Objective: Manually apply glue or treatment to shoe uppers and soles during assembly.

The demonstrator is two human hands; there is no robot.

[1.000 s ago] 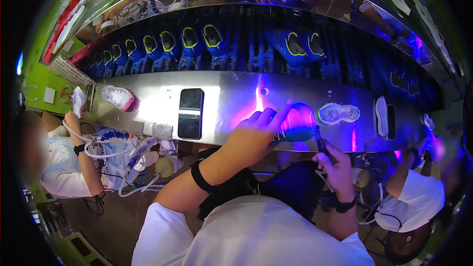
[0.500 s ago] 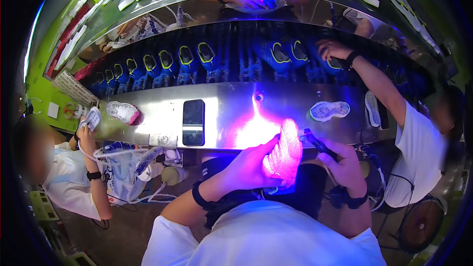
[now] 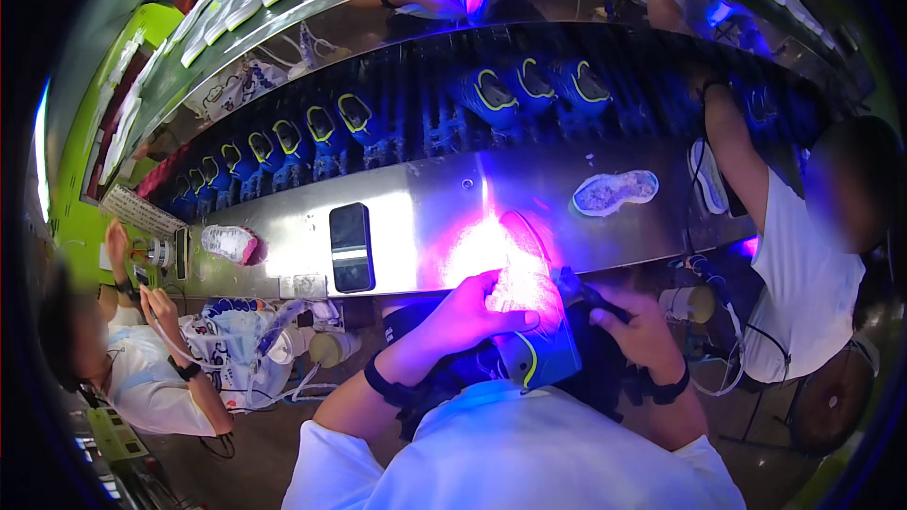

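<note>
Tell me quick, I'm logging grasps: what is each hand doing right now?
Left hand: closed on the blue shoe with yellow trim, sole lit pink.
Right hand: closed on a dark handheld tool.

The left hand [image 3: 472, 307] has pulled the shoe [image 3: 529, 321] back from the worktop [image 3: 416, 217] toward the body. The right hand [image 3: 638, 326] now seems lower, beside it.

a phone [image 3: 351, 247] lies flat on the steel shelf [image 3: 425, 217] left of the purple glow — a dark, rounded rectangle with its screen off. far left, a pale slanted sign [image 3: 142, 212] leans by the shelf end — its print too small to tell.
</note>
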